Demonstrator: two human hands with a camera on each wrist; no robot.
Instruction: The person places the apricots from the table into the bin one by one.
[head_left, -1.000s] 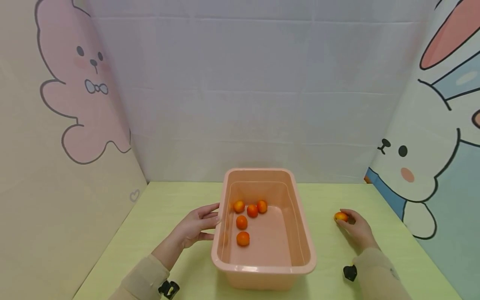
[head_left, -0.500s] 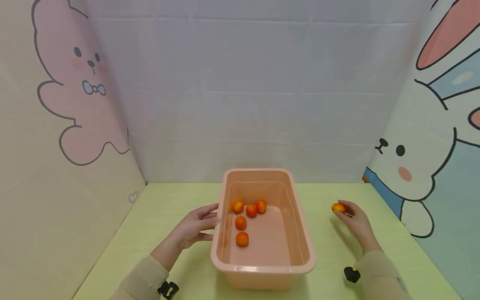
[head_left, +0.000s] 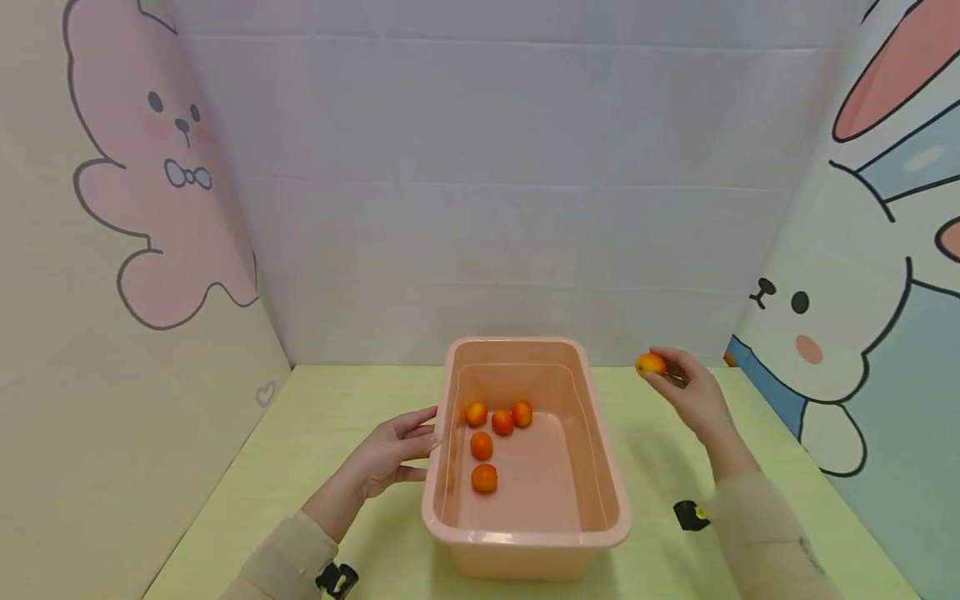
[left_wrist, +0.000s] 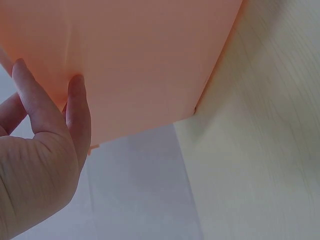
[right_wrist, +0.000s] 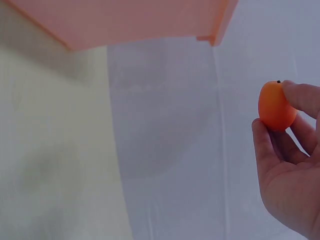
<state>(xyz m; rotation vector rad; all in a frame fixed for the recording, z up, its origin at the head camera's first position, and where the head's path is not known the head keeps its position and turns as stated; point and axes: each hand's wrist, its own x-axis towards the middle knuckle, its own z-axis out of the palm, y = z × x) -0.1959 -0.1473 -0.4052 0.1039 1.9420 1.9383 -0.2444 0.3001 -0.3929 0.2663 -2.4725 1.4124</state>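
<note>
A pink plastic bin (head_left: 543, 546) stands in the middle of the table, with several orange kumquats (head_left: 482, 445) on its floor, toward the left and back. My left hand (head_left: 390, 454) rests against the bin's left side, and in the left wrist view its straight fingers (left_wrist: 77, 100) touch the outer wall below the rim. To the right of the bin, my right hand (head_left: 693, 396) holds a single oval kumquat (head_left: 649, 365) in the air. The right wrist view shows that kumquat (right_wrist: 275, 106) pinched between thumb and fingertips, its dark stem end up.
Light green table (head_left: 360, 400) surface lies on both sides of the bin. A white cloth wall (head_left: 450, 208) closes off the back. Printed side walls with a pink bear (head_left: 172, 242) and a white rabbit (head_left: 832, 333) flank the table.
My right hand has lifted the kumquat off the table and carried it up, back and slightly left. The left hand and the bin have stayed in place.
</note>
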